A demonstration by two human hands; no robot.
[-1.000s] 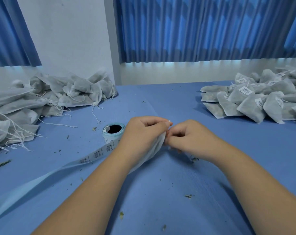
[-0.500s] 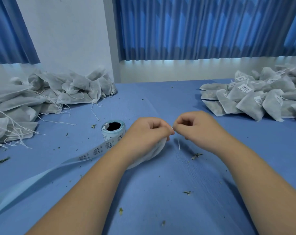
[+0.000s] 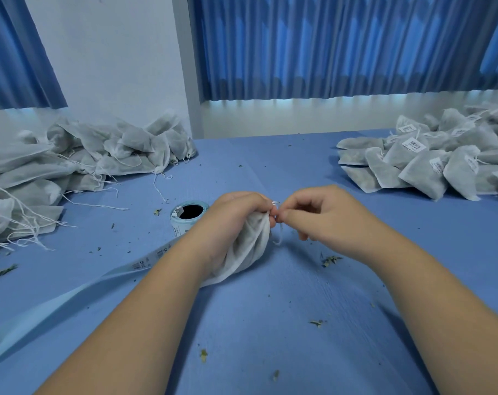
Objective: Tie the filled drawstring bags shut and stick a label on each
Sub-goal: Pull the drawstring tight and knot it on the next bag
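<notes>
Drawstring bag (image 3: pixel 249 249), grey-white and filled, sits at the middle of the blue table (image 3: pixel 270 337), its lower end resting on the cloth. The left hand (image 3: pixel 230 223) wraps its curled fingers round the gathered neck. The right hand (image 3: pixel 324 220), just beside it, pinches the white drawstring (image 3: pixel 279 238) between thumb and forefinger at the bag's mouth; a short loose end hangs down. The cord is too thin and blurred to say whether a knot has formed.

Just beyond the left wrist stands a label roll (image 3: pixel 188 216), and its strip (image 3: pixel 71 295) trails off toward the near left edge. A pile of untied bags (image 3: pixel 99 158) fills the far left, loose strings spilling out; a pile of labelled bags (image 3: pixel 413 166) lies far right. Both piles are well apart from the hands, with bare cloth between them and in front, dotted with dried leaf crumbs (image 3: pixel 330 259).
</notes>
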